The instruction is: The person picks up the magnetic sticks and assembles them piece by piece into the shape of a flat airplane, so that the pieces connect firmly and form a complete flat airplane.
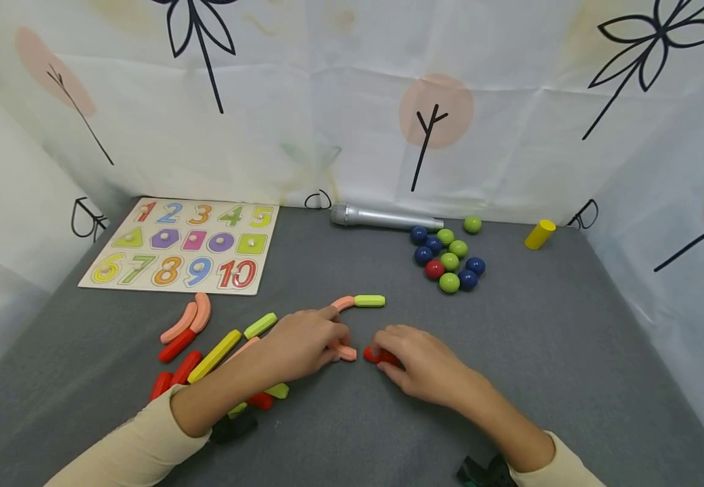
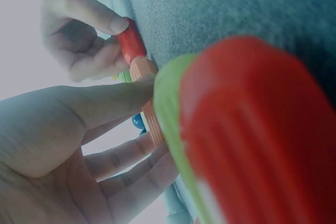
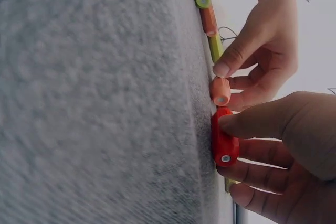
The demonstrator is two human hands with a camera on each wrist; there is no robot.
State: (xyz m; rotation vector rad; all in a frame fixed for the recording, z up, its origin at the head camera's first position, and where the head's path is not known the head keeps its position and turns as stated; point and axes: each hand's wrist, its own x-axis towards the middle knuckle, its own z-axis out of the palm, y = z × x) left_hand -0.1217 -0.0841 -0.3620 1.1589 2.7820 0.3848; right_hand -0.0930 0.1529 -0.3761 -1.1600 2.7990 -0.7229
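My left hand [image 1: 309,341] pinches a peach stick [image 1: 346,352] near the middle of the table, its near part hidden by the fingers. Opposite it, my right hand [image 1: 421,365] holds a short red stick [image 3: 226,140] between thumb and fingers. A silver disc shows in the red stick's end in the right wrist view. The two sticks lie end to end, very close; I cannot tell whether they touch. Just beyond the left fingers, a curved peach stick [image 1: 343,303] meets a lime stick [image 1: 370,300].
Several red, yellow, lime and peach sticks [image 1: 214,356] lie around and under the left forearm. A number puzzle board [image 1: 166,247] lies at back left. A silver microphone [image 1: 388,218], several coloured balls [image 1: 449,283] and a yellow cylinder [image 1: 540,234] are along the back.
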